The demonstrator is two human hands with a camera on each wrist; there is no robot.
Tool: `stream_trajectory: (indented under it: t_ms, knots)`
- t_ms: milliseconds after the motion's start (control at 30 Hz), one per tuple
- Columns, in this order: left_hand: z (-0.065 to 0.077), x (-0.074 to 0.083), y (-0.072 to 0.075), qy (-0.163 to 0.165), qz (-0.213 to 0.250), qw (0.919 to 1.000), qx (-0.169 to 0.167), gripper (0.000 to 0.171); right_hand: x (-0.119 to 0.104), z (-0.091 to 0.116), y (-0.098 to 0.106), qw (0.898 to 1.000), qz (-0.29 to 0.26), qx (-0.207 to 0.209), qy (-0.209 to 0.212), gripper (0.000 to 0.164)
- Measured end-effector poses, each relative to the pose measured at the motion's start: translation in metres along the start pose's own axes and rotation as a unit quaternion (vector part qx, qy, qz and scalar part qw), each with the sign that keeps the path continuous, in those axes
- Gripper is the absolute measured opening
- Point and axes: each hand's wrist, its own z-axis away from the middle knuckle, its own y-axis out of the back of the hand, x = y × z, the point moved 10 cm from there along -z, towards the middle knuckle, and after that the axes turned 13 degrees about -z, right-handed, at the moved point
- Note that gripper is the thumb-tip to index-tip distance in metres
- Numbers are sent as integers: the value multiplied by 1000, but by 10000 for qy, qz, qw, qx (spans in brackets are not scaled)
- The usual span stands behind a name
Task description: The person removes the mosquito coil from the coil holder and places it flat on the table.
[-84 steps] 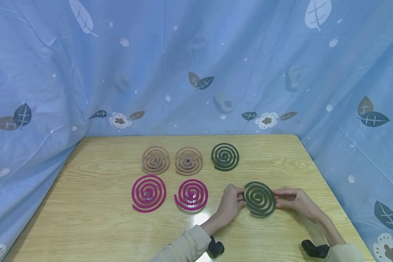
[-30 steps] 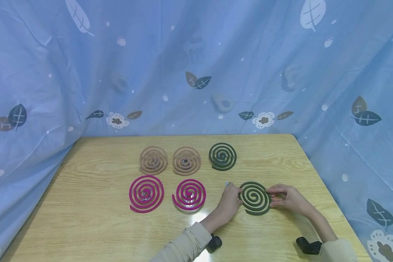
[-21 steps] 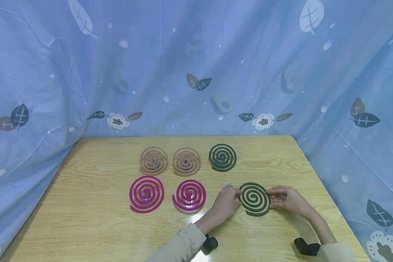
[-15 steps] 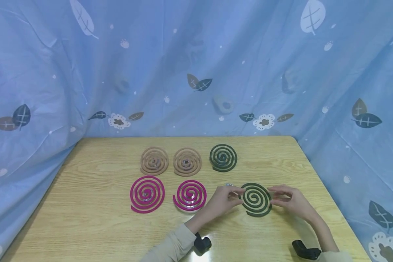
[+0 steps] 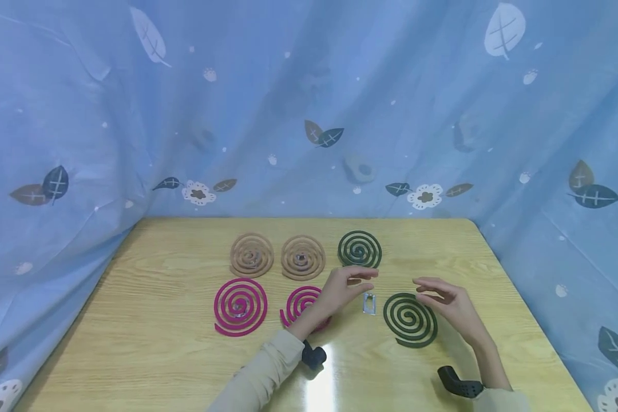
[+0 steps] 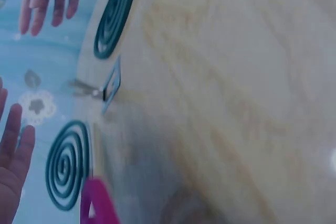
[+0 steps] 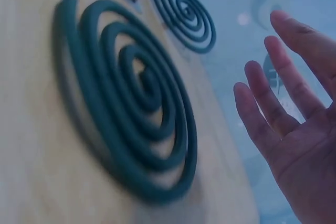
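Observation:
A loose green mosquito coil (image 5: 410, 320) lies on the table at the right, large in the right wrist view (image 7: 178, 129). My right hand (image 5: 454, 306) hovers just beyond its right edge, fingers apart and holding nothing. Left of that coil stands a small metal coil stand (image 5: 369, 304) with an upright prong. My left hand (image 5: 340, 290) is over the table left of the stand, its fingers loosely extended and nothing between them. In the left wrist view the loose coil (image 6: 115, 17) and the stand (image 6: 111, 87) are apart.
Behind is another green coil (image 5: 359, 249), partly covered by my left fingertips. Two brown coils (image 5: 251, 255) form the back row; two magenta coils (image 5: 240, 307) lie in front, one partly hidden by my left forearm. Metal stands show beneath them. A patterned blue curtain (image 5: 288, 114) surrounds the table (image 5: 159, 343).
Both hands have let go of the loose green coil and moved away from it, the left hand leftward and back. The metal stand, largely hidden before, now shows.

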Motion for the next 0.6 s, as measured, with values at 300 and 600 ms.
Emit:
stream_trajectory:
  t_ms: [300, 600]
  knots:
    - [-10, 13, 24, -93, -116, 9999, 60, 29, -3, -31, -16, 9994, -304, -179, 20, 33]
    - [-24, 0, 36, -111, -237, 9995, 198, 29, 2, -49, -26, 9993, -164, -329, -9, 35]
